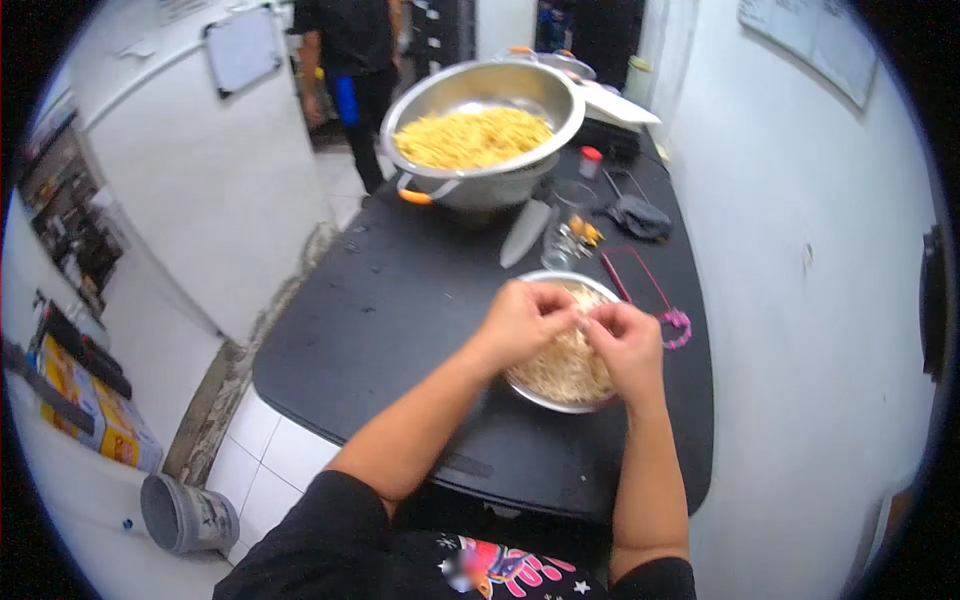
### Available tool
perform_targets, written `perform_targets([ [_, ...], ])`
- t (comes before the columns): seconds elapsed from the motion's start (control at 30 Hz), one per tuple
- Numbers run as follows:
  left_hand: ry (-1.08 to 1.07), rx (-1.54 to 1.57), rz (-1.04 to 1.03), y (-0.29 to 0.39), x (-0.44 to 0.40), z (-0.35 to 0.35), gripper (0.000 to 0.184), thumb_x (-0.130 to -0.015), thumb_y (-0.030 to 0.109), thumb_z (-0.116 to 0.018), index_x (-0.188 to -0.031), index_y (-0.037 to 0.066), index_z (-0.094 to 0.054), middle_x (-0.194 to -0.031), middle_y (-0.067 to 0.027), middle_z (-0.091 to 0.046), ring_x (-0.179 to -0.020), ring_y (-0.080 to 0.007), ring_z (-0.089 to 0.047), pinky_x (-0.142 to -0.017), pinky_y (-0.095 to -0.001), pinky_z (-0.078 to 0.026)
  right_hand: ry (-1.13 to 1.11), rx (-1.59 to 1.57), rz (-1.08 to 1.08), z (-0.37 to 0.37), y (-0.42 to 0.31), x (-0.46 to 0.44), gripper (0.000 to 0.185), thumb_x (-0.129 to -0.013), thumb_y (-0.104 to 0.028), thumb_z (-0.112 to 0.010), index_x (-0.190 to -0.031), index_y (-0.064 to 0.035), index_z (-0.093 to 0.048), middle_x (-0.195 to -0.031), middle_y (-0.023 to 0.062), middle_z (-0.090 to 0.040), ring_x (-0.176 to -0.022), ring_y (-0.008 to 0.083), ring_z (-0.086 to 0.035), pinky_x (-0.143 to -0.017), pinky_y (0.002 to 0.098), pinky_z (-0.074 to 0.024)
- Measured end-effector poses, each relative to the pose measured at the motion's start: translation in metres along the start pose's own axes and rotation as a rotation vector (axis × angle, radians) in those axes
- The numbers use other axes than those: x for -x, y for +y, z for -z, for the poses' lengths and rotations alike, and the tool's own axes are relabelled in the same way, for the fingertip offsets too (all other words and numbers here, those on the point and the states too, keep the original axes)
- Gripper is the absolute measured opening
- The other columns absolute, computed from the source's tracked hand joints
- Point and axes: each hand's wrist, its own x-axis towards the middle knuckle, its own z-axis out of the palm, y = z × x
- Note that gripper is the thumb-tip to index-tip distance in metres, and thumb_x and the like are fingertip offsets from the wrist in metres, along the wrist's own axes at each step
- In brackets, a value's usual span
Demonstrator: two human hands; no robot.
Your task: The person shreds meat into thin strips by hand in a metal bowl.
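A round metal bowl (552,404) near the right edge of the black table holds pale, shredded food (562,372) that looks like shredded chicken. Above it, my left hand (528,322) and my right hand (626,345) meet with fingertips pinched together. Between them shows a small pale bit, apparently of the same shredded food. Both hands are closed; the fingers hide most of what they hold.
Farther along the table (400,300) stands a large metal basin (565,95) of yellow, stick-shaped food on a pot with orange handles. Nearby lie a knife blade (525,233), a clear jar (572,200), a red-capped container (590,162) and a pink-framed phone case (640,280). A person (350,60) stands beyond.
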Motion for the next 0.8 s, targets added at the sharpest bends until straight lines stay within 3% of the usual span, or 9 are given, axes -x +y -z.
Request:
perform_targets([
  [0.2, -0.032, -0.048, -0.068, 0.0000, 0.0010, -0.0003, 0.015, -0.082, 0.013, -0.069, -0.088, -0.001, -0.066, -0.079, -0.0022, -0.064, -0.070, -0.0060, -0.056, -0.062, -0.0222, -0.047, -0.054, -0.140, -0.092, 0.0014, 0.0061, -0.0010, 0.007, -0.078, -0.005, -0.066, -0.078, 0.0019, -0.064, -0.066, -0.0025, -0.060, -0.058, 0.0029, -0.052, -0.052, 0.0194, -0.0409],
  [0.5, -0.138, 0.033, 0.008, -0.0025, -0.0002, 0.0039, 0.015, -0.084, 0.014, -0.065, -0.088, 0.000, -0.061, -0.079, 0.0009, -0.059, -0.068, -0.0061, -0.054, -0.063, -0.0238, -0.046, -0.105, -0.122, -0.057, -0.0020, 0.0089, 0.0010, 0.006, -0.078, -0.004, -0.064, -0.078, 0.0019, -0.063, -0.067, -0.0019, -0.060, -0.059, 0.0031, -0.052, -0.054, 0.0197, -0.0423],
  [0.6, -0.107, -0.065, -0.089, -0.0077, -0.0017, 0.0028, 0.015, -0.084, 0.014, -0.065, -0.088, 0.000, -0.061, -0.079, 0.0005, -0.059, -0.068, -0.0061, -0.053, -0.062, -0.0237, -0.046, -0.098, -0.114, -0.074, -0.0027, 0.0076, 0.0013, 0.006, -0.078, -0.004, -0.063, -0.078, 0.0019, -0.063, -0.067, -0.0017, -0.060, -0.060, 0.0032, -0.053, -0.055, 0.0200, -0.0426],
  [0.8, -0.003, -0.196, -0.093, -0.0084, -0.0030, 0.0069, 0.014, -0.084, 0.013, -0.064, -0.088, -0.001, -0.061, -0.078, -0.0008, -0.061, -0.069, -0.0058, -0.053, -0.062, -0.0233, -0.045, -0.037, -0.107, -0.056, -0.0019, 0.0120, 0.0014, 0.006, -0.078, -0.002, -0.062, -0.082, 0.0014, -0.064, -0.070, -0.0016, -0.061, -0.060, 0.0032, -0.052, -0.056, 0.0194, -0.0425],
])
